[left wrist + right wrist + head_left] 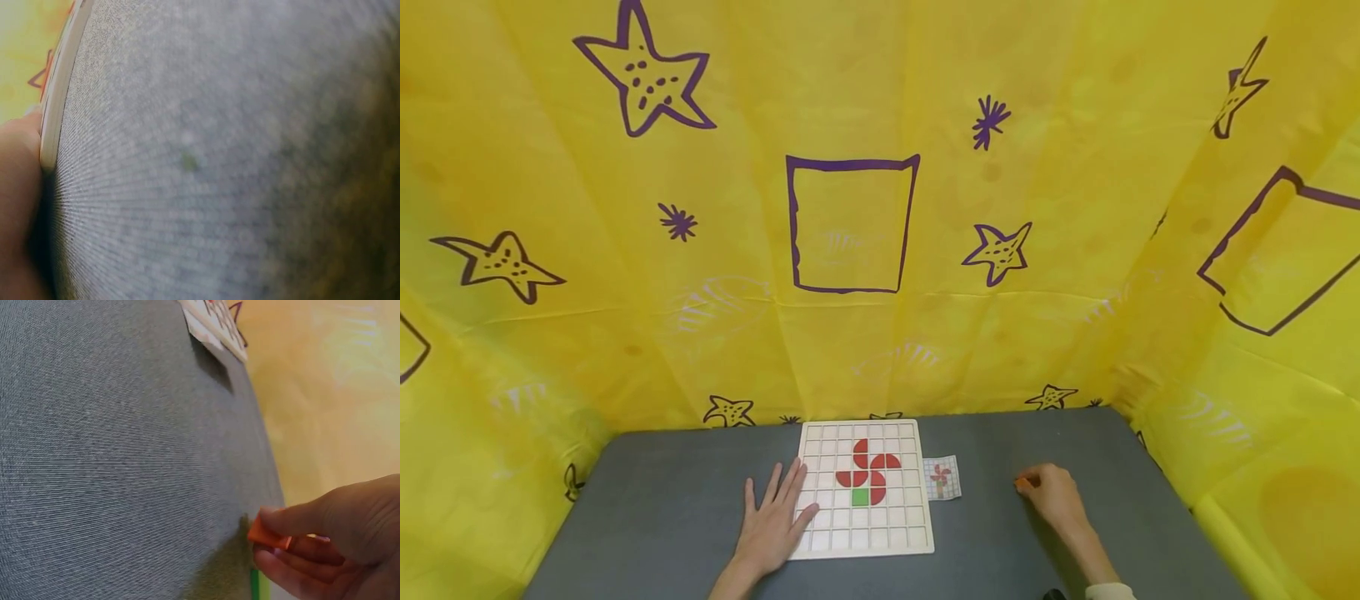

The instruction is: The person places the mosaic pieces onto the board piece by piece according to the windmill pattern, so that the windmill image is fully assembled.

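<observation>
My left hand lies with spread fingers at the left edge of a white grid board, fingertips and thumb over its rim. Red quarter-round pieces form a pinwheel on the board, and a green square piece sits just below it. To the right, above the grey table, my right hand pinches a small orange block between thumb and fingers. In the left wrist view only part of the left hand shows beside the board's edge.
A small pattern card with a printed red pinwheel lies against the board's right side. Yellow curtains with purple drawings rise behind and beside the grey table. A green-and-pale strip shows below the right hand. Something dark is at the bottom edge.
</observation>
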`<state>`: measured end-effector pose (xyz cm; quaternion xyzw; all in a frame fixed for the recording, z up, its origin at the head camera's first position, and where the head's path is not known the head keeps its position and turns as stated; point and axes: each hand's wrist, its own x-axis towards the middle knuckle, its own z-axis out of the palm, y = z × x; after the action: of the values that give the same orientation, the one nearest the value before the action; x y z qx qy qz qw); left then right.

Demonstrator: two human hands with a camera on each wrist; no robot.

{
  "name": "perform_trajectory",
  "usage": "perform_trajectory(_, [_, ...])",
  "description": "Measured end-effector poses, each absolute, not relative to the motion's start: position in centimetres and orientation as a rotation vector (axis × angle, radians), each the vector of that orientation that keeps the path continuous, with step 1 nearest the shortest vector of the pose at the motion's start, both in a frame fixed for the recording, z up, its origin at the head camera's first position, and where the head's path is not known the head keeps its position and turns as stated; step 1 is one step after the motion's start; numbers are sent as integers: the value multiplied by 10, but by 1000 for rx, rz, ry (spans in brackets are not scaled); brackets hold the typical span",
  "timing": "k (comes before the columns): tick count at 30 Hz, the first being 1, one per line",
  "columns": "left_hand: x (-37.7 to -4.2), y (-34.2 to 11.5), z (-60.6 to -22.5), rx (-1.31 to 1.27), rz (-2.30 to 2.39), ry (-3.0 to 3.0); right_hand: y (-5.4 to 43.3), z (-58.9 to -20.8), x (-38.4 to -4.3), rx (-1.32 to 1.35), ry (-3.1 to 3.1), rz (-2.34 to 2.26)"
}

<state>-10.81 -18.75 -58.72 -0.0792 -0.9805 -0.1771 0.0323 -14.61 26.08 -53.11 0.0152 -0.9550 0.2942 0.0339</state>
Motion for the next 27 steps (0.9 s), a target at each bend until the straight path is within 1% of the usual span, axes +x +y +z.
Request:
perform_trajectory(12, [-108,-188,-586,-237,-538,-3003,261,-514,-149,39,-2884,1067])
perform_trajectory(27, [-107,-187,-585,-249,-558,-3004,237,-499,-147,42,-2698,1126])
